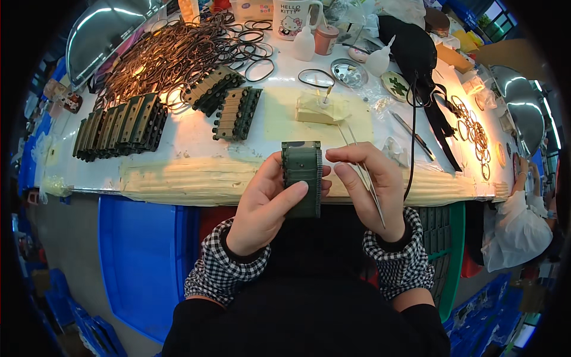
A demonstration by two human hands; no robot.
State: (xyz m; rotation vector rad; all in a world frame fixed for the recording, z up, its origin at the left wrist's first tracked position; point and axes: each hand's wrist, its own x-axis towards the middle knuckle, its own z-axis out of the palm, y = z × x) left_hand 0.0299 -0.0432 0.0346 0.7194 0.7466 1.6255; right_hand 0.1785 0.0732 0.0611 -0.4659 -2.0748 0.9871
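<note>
My left hand (259,208) is closed round a dark green toy tank hull (302,163), its thumb lying across the face. The hull stands upright before me, and a ridged, toothed strip runs down its right edge. Close to that edge is my right hand (383,178), its thumb and index fingertip a small gap apart. Metal tweezers (375,199) lie slantwise in the right hand, tips toward the table. Whether the right fingertips touch the hull or pinch something small cannot be made out. On the table, similar hulls (238,113) with wheels along their sides stand at the left.
A heap of dark rubber loops (160,56) covers the back left. Beyond my hands sits a pale block (321,110); squeeze bottles (303,44), a mug (289,21) and a metal dish (350,72) stand behind. A blue bin (140,256) and a green crate (455,256) flank me below.
</note>
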